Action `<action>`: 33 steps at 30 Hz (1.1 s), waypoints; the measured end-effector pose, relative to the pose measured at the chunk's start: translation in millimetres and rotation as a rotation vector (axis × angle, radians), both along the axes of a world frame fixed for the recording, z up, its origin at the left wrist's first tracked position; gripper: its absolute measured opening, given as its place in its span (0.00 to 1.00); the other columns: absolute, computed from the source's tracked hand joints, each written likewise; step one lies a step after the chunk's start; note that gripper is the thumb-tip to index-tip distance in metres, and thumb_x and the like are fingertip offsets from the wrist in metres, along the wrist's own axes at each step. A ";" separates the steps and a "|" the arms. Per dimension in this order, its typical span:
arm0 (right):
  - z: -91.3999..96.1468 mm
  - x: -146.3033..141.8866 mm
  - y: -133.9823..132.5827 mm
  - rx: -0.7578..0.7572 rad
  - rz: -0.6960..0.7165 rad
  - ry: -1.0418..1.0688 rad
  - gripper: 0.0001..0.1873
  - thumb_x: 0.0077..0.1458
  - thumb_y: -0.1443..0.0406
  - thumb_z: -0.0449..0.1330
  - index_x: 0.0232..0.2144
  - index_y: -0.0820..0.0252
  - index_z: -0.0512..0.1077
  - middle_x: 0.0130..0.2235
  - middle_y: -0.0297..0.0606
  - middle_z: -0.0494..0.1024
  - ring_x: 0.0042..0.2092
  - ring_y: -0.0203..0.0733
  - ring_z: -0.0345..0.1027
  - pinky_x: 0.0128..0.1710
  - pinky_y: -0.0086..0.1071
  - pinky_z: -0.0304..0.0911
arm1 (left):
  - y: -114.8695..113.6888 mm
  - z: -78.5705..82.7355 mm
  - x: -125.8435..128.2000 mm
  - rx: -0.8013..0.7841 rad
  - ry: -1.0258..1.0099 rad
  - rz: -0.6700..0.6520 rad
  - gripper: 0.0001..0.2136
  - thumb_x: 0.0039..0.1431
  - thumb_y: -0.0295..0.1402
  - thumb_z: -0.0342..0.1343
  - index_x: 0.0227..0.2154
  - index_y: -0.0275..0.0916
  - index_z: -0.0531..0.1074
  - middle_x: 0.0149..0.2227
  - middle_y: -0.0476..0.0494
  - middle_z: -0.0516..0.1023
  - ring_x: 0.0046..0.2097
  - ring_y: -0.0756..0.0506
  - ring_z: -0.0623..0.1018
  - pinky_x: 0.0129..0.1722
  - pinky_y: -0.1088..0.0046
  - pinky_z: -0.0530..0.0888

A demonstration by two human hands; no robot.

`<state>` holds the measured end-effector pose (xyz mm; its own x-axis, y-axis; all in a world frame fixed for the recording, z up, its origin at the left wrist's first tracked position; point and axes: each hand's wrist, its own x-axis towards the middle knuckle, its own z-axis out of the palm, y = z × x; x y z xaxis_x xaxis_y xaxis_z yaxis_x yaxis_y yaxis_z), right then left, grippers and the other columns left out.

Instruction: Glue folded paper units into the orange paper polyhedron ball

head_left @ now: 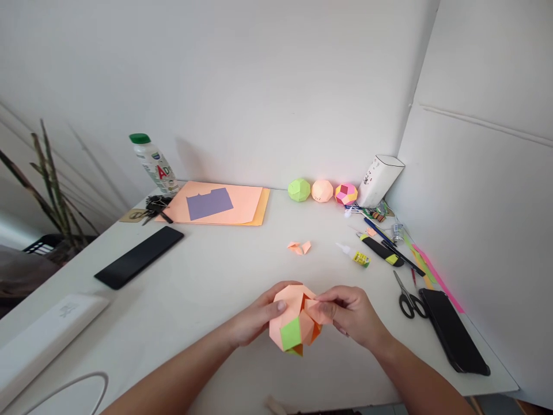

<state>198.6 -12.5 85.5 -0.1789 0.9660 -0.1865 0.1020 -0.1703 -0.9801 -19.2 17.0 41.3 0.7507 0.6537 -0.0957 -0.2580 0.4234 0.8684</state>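
Head view is showing the white table (216,276) spreading out from me to the far wall. Far left on it, a stack of peach sheets (242,199) is lying flat with a purple cutout (209,203) on top. A black slab (139,256) is lying nearer on the left, and a black phone (453,331) is resting by the right edge. A green-capped bottle (153,164) is leaning at the far left corner.

I am holding a paper ball (287,314) above the near middle of the table, between both hands. It is mostly peach, with one green facet (291,333) facing me low down. My left hand (253,323) is cupping it from the left, fingers closed around its side and the thumb pressing on top. My right hand (352,314) is coming in from the right, and its thumb and forefinger are pinching narrowly on a peach flap (319,311) at the ball's upper right. I cannot tell whether that flap is loose or already part of the ball. The flap is pointing left, toward an opening on that side, so the right hand is the nearer one to it.

Three finished balls (322,191) are sitting in a row by the far wall. Scissors (408,300) are lying just left of the phone, a small glue bottle (355,255) is lying beyond my right hand, and two folded peach scraps (299,247) are waiting just beyond the ball.
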 end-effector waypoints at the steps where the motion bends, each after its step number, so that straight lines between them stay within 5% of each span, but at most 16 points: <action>1: -0.2 0.5 0.6 -0.029 0.003 0.014 0.14 0.46 0.55 0.67 0.26 0.61 0.77 0.14 0.25 0.62 0.14 0.25 0.48 0.12 0.24 0.43 | 0.1 0.0 0.0 -0.001 0.000 -0.001 0.32 0.53 0.52 0.58 0.55 0.38 0.62 0.52 0.33 0.72 0.50 0.34 0.74 0.46 0.58 0.71; 18: -6.6 3.7 0.8 -0.197 0.064 0.179 0.15 0.47 0.55 0.67 0.27 0.62 0.74 0.11 0.22 0.62 0.12 0.26 0.49 0.10 0.22 0.43 | 0.5 -3.2 -0.7 0.055 -0.037 -0.028 0.33 0.53 0.53 0.58 0.56 0.38 0.61 0.52 0.32 0.71 0.49 0.35 0.75 0.45 0.60 0.70; 33: -4.5 -0.1 -5.8 0.004 -0.047 0.013 0.15 0.49 0.54 0.65 0.29 0.61 0.76 0.14 0.24 0.61 0.15 0.27 0.49 0.14 0.25 0.45 | 1.2 1.5 -0.3 0.047 -0.024 -0.018 0.32 0.54 0.53 0.57 0.56 0.39 0.61 0.53 0.32 0.71 0.50 0.34 0.74 0.46 0.57 0.70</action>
